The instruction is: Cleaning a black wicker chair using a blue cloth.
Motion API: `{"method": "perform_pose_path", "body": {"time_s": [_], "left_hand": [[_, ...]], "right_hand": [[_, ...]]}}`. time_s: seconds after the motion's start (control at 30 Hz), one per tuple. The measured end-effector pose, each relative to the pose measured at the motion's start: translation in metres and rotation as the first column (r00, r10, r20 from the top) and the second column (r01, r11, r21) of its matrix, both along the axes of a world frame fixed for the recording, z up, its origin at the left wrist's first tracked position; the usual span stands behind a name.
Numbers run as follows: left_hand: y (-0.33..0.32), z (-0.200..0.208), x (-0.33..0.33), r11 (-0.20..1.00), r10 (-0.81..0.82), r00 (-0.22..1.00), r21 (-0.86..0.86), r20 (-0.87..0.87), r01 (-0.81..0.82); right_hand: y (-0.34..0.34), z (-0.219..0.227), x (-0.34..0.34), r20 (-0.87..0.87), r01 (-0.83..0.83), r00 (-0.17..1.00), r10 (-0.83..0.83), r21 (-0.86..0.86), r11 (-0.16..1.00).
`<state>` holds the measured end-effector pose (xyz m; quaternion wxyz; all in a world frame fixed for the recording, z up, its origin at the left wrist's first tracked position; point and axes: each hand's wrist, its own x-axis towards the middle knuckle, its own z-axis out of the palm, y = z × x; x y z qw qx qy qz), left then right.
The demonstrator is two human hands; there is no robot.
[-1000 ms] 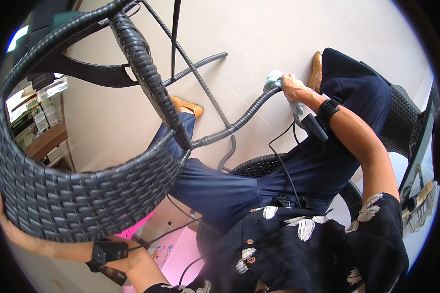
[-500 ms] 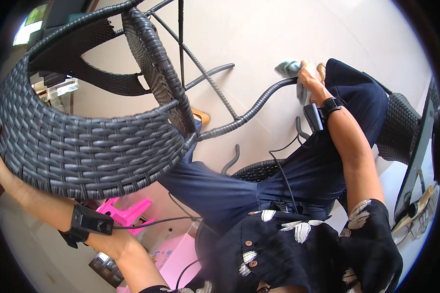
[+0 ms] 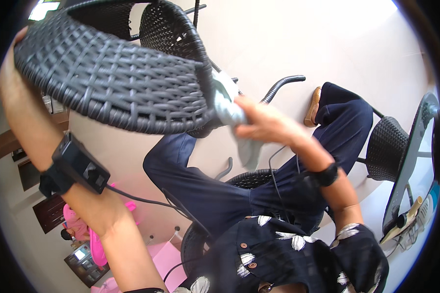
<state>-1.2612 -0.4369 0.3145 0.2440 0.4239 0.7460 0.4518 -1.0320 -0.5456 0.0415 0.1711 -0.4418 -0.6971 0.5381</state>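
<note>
A dark wicker chair (image 3: pixel 117 93) is held up, tilted, at the upper left, with a curved tube leg (image 3: pixel 283 84) pointing right. My left hand (image 3: pixel 17 49) grips the outer left edge of its woven back; most of its fingers are hidden behind the weave. At the chair's right side, my right hand (image 3: pixel 266 119) is closed on a pale grey-green cloth (image 3: pixel 224 100). The cloth touches the edge by the seat, and its loose end hangs below the hand. Motion blurs the right hand slightly.
Another wicker chair (image 3: pixel 387 146) stands at the right beside a dark-edged table (image 3: pixel 401 190). My legs are spread over a woven seat (image 3: pixel 252 179). Lower left are a pink plastic stool (image 3: pixel 99 249), a pink box (image 3: pixel 167 256) and a person in pink (image 3: pixel 78 227).
The chair has turned and risen, its back tilting down to the right. My left hand has moved up with it. My right hand has carried the cloth from the leg to the seat's edge.
</note>
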Motion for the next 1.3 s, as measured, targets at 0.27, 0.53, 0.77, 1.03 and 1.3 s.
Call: {"method": "perform_pose_path", "body": {"time_s": [0.27,0.53,0.77,1.03,1.3], "left_hand": [[-0.016,-0.037,0.036,0.897,0.053,0.999,0.440,-0.010,-0.043],[-0.001,-0.037,0.044,0.791,0.093,0.994,0.601,0.062,-0.112],[0.023,-0.036,0.051,0.691,0.138,0.985,0.702,0.105,-0.172],[0.041,-0.039,0.064,0.572,0.135,0.981,0.798,0.138,-0.191],[0.016,-0.054,0.090,0.494,0.211,0.971,0.845,0.110,-0.204]], "right_hand": [[-0.026,-0.010,-0.032,0.125,0.178,0.973,-0.193,0.122,0.976],[-0.027,-0.027,-0.020,0.194,0.130,0.960,-0.202,0.330,0.935],[-0.034,-0.039,-0.021,0.351,0.233,0.869,-0.348,0.330,0.915],[-0.036,-0.050,-0.015,0.411,0.306,0.757,-0.508,0.463,0.832],[-0.039,-0.060,0.000,0.418,0.330,0.692,-0.589,0.541,0.773]]}}
